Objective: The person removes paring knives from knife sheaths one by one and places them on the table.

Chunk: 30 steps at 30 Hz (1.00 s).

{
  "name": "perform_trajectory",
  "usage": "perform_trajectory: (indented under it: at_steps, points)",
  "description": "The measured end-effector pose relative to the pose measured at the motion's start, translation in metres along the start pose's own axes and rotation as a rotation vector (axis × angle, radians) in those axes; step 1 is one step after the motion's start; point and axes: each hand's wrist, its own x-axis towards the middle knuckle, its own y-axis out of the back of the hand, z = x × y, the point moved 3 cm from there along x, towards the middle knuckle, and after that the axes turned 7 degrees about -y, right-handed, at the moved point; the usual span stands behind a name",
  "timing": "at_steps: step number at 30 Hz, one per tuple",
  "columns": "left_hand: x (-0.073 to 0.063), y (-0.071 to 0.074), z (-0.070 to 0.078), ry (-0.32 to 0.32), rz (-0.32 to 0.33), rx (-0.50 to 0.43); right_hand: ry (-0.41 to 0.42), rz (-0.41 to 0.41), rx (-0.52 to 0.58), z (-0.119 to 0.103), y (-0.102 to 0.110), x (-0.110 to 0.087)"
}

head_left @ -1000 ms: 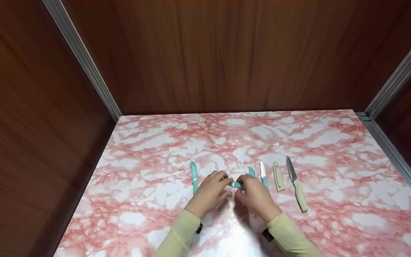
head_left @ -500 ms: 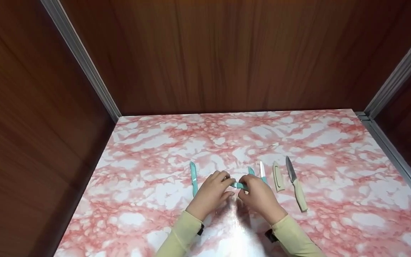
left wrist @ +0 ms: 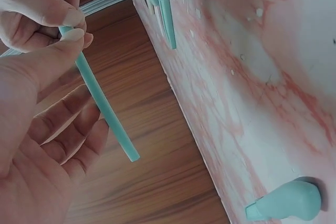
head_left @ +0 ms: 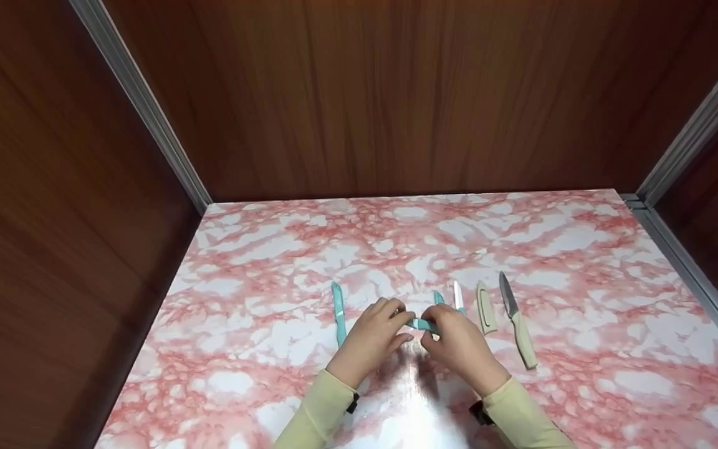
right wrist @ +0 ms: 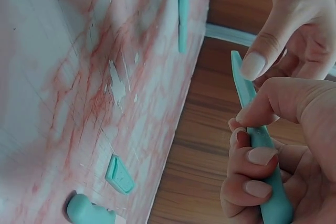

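Between hands (head_left: 368, 340) (head_left: 462, 349), knife (head_left: 426, 325) crosswise, tip leftward

1. Right hand (right wrist: 315, 114): fingers curl round the thick end of a long teal piece (right wrist: 261, 139); thumb rests near its middle.
2. Left hand (right wrist: 299, 30): thumb lies against the narrow end of the same piece; other fingers partly hidden.
3. Worktop (right wrist: 47, 103): red-and-white marbled; one edge borders a wood panel (right wrist: 205, 87) crossed by a metal strip (right wrist: 228, 34).
4. Teal sheath (right wrist: 119, 174): lies flat, near that edge.
5. Teal handle (right wrist: 89, 211): just beside the sheath, farther from the edge.
6. Slender teal strip (right wrist: 182, 17): short of the edge, toward the metal strip.
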Motion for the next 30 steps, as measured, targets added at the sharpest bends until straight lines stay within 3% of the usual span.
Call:
perform_trajectory:
  at_steps: [10, 20, 30]
  points:
    - [0.002, -0.004, 0.005, -0.032, 0.025, 0.050, 0.004, 0.000, -0.011, 0.003, 0.005, -0.006]
    - [0.005, -0.004, 0.009, -0.036, 0.054, 0.015, 0.032, -0.051, 0.001, 0.006, 0.012, -0.007]
    - [0.006, -0.006, 0.012, -0.017, 0.036, -0.019, 0.084, -0.084, -0.028, 0.011, 0.018, -0.005]
